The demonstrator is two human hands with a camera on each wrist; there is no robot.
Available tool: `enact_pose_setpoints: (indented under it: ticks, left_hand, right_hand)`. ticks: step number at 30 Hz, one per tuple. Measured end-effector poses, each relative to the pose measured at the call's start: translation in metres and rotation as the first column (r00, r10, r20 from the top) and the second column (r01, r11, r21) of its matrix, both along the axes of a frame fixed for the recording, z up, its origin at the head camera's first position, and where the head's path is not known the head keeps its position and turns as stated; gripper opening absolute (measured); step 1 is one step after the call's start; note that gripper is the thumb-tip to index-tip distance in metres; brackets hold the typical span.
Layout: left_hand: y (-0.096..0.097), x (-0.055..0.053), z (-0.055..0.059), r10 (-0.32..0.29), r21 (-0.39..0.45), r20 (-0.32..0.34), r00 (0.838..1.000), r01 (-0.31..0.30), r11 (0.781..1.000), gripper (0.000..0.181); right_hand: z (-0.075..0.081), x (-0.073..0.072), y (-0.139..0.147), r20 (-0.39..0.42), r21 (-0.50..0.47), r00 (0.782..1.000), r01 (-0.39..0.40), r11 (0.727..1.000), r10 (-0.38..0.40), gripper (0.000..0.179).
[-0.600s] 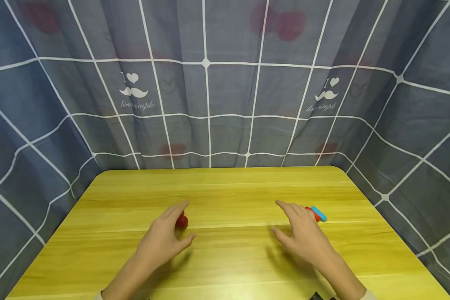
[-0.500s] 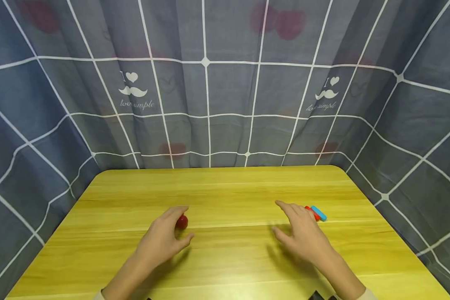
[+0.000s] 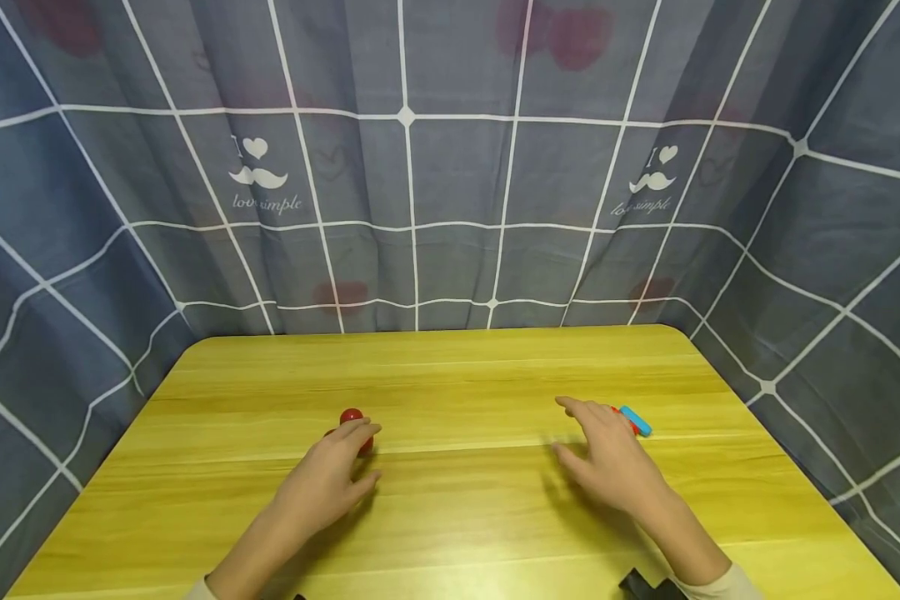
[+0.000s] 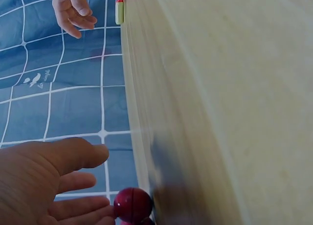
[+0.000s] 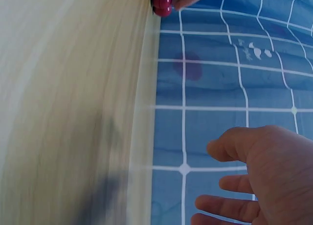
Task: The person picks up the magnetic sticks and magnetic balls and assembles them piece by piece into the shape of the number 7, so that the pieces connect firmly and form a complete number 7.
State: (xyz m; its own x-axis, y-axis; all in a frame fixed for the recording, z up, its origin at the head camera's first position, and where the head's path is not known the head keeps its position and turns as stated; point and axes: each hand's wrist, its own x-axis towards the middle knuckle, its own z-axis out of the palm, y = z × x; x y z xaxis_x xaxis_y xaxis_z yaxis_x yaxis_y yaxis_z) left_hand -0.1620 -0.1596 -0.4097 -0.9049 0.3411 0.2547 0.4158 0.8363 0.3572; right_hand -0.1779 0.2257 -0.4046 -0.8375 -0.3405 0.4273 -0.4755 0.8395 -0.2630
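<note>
My left hand (image 3: 321, 483) hovers low over the left half of the table, fingers loosely spread, right by a cluster of glossy red balls (image 3: 351, 414) that it partly hides. In the left wrist view one red ball (image 4: 133, 205) shows a seam and sits at the fingertips; whether they touch it I cannot tell. On the right, my right hand (image 3: 621, 460) is held above the table with relaxed fingers and nothing in its grasp. Just beyond it lie short rounded sticks, a blue one (image 3: 636, 421) and a red one partly covered by the hand. A yellow-green stick (image 4: 119, 12) shows in the left wrist view.
The wooden table (image 3: 450, 533) has rounded far corners. A grey-blue curtain (image 3: 450, 183) with white grid lines hangs behind it and along both sides. A black object (image 3: 648, 586) is by the right wrist at the bottom edge.
The left hand has shifted slightly down and left, its fingers lowering, and more red balls show beyond its fingertips. The right hand stays nearly in place. The head view has tilted slightly.
</note>
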Motion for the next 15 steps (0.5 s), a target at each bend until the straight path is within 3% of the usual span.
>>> enact_pose_setpoints:
  ticks: [8,15]
  left_hand:
    - [0.002,-0.002,0.002,-0.002,0.038,0.006,1.000,0.002,0.999,0.051]
    - [0.005,-0.002,0.002,-0.010,0.043,-0.008,1.000,0.010,0.999,0.047]
  right_hand:
    - [0.000,-0.008,0.017,0.071,-0.040,0.995,0.066,0.997,-0.063,0.054]
    - [0.000,-0.011,0.026,0.064,-0.061,0.996,0.069,0.996,-0.065,0.049]
